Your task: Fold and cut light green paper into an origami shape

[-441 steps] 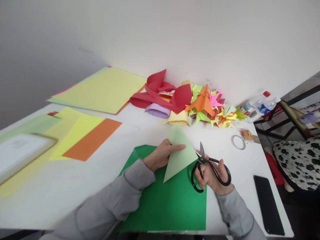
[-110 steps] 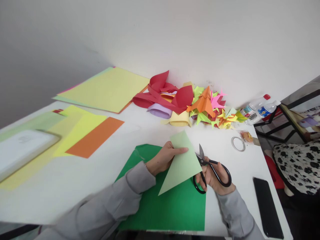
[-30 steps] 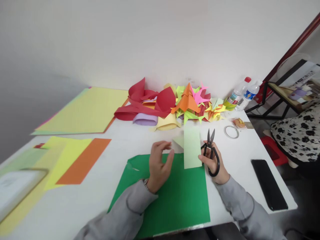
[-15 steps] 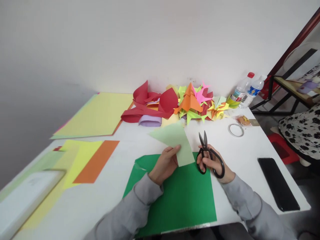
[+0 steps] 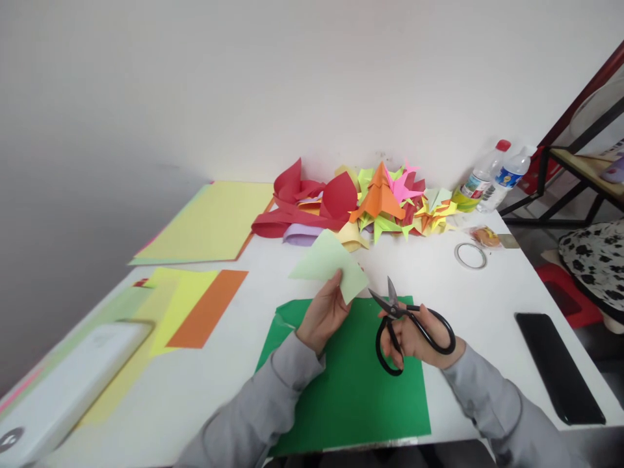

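Note:
My left hand (image 5: 324,314) pinches a pale green folded paper (image 5: 329,263) by its lower edge and holds it up above the white table (image 5: 458,292). My right hand (image 5: 412,335) grips black scissors (image 5: 408,318) by the handles. Their blades are open and point left toward the pale green paper, a short gap away. Both hands hover over a dark green sheet (image 5: 355,383) lying flat near the front edge.
A heap of folded coloured paper shapes (image 5: 361,205) lies against the wall. Yellow and orange sheets (image 5: 195,305) and a larger yellow stack (image 5: 214,221) lie left. A tape ring (image 5: 470,255), two bottles (image 5: 492,174) and a black phone (image 5: 559,366) sit right. A white device (image 5: 63,390) is front left.
The pale green paper has been turned and raised by my left hand. The scissors swung from pointing up to pointing left, with blades now apart. The camera shifted slightly.

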Tool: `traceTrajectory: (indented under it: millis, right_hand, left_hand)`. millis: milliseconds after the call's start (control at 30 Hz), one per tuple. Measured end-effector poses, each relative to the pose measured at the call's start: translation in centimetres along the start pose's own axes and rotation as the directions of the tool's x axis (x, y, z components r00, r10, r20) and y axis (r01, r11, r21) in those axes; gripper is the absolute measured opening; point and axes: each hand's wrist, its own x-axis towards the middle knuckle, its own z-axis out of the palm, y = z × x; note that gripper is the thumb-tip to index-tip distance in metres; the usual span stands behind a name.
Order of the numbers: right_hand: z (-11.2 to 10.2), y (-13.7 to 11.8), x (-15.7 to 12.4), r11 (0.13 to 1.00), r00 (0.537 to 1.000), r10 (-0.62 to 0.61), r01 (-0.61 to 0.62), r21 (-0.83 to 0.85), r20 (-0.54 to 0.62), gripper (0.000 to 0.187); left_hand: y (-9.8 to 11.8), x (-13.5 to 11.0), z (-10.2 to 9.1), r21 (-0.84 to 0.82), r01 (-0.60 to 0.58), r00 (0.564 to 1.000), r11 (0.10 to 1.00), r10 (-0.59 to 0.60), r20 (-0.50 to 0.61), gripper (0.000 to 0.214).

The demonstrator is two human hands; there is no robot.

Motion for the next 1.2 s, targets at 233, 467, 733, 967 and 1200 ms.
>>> traceTrajectory:
  millis: [233,467,733,967,1200]
  right_hand:
    - [0.4,-0.1,0.1,0.999,1.000,-0.024,0.024,-0.041,0.017,0.072]
    - [0.1,0.3,0.3,0.989,0.994,-0.106,0.102,-0.102,-0.030,0.069]
    - [0.1,0.3,0.5,0.992,0.993,-0.088,0.080,-0.094,-0.076,0.063]
    - [0.0,0.6,0.7,0.988,0.994,-0.096,0.088,-0.126,-0.058,0.064]
    - [0.0,0.6,0.7,0.988,0.990,-0.131,0.126,-0.092,-0.053,0.065]
  left_hand:
    - [-0.9,-0.3,0.1,0.041,0.051,0.999,0.998,-0.052,0.016,0.032]
    - [-1.4,-0.1,0.0,0.035,0.044,0.998,0.998,-0.043,-0.041,0.021]
    - [-2.1,-0.7,0.6,0.120,0.047,0.999,0.992,-0.044,-0.028,0.024]
    - [-2.9,-0.9,0.4,0.167,0.035,0.998,0.985,-0.025,-0.062,0.032]
    - [-3.1,-0.9,0.3,0.225,-0.060,0.995,0.973,0.076,-0.061,0.035]
